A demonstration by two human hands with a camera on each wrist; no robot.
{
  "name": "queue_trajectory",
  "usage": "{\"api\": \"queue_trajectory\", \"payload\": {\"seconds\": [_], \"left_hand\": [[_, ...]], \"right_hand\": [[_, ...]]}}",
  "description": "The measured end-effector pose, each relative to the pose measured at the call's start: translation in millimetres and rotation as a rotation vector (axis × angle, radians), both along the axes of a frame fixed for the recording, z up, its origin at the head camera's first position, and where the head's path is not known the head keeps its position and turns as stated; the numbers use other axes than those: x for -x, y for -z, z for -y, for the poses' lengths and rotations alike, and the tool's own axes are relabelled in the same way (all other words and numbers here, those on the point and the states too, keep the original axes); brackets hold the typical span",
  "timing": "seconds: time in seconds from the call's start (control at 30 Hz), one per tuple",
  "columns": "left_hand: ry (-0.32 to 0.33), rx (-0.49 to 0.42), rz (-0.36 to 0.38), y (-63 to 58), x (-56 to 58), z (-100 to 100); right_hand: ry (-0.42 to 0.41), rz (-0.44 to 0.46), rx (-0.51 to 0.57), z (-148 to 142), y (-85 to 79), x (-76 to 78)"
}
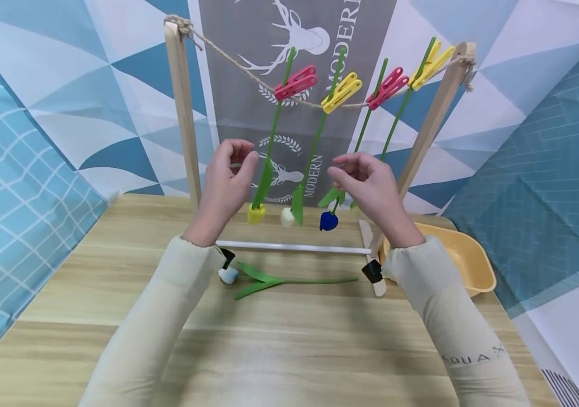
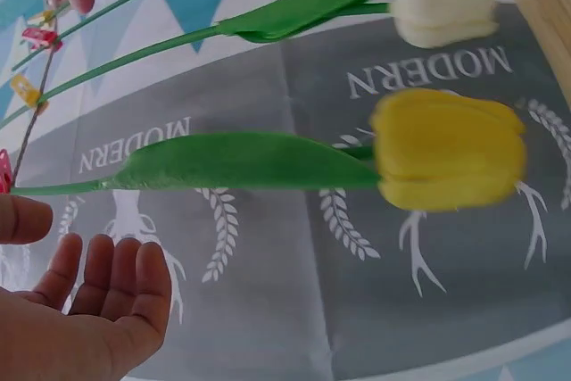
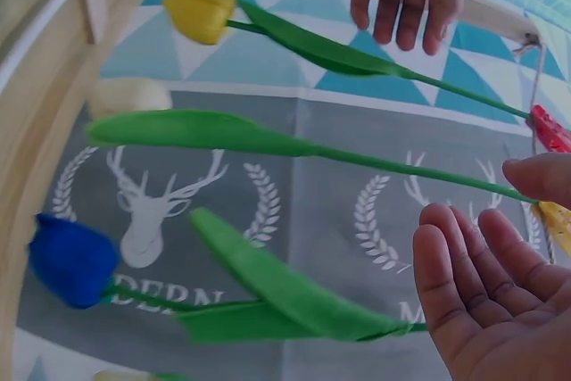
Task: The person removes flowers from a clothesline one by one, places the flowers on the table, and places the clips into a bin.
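Several artificial tulips hang head-down from a rope (image 1: 233,61), held by a pink clothespin (image 1: 296,82), a yellow clothespin (image 1: 341,92) and others further right. My left hand (image 1: 229,178) is raised beside the yellow tulip (image 1: 256,213), fingers loosely bent, holding nothing. Between my hands hang the white tulip (image 1: 287,217) and the blue tulip (image 1: 328,221). Empty too, my right hand (image 1: 368,183) hovers near the blue tulip's stem, palm and relaxed fingers showing in the right wrist view. It covers part of the rightmost tulip.
The rope spans a left wooden post (image 1: 184,113) and a right wooden post (image 1: 432,121), with a white rod (image 1: 294,246) low between them. A pale tulip (image 1: 228,275) lies on the wooden table (image 1: 289,350). Behind the right forearm stands a yellow basin (image 1: 472,257).
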State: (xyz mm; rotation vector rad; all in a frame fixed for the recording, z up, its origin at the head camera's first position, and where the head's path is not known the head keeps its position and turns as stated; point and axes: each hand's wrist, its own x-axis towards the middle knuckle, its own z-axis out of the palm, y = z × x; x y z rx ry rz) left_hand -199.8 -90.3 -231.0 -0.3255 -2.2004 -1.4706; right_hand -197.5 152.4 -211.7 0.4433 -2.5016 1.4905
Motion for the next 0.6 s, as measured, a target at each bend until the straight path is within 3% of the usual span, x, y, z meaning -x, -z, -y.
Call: {"api": "queue_trajectory", "payload": {"seconds": [0.37, 0.6], "left_hand": [[0.059, -0.105, -0.019, -15.4, 6.8, -13.2], [0.086, -0.137, -0.018, -22.0, 11.3, -18.4]], "right_hand": [[-0.053, -0.073, 0.146, 19.0, -32.2, -0.8], [-0.070, -0.166, 0.278, 30.7, -56.5, -4.5]]}}
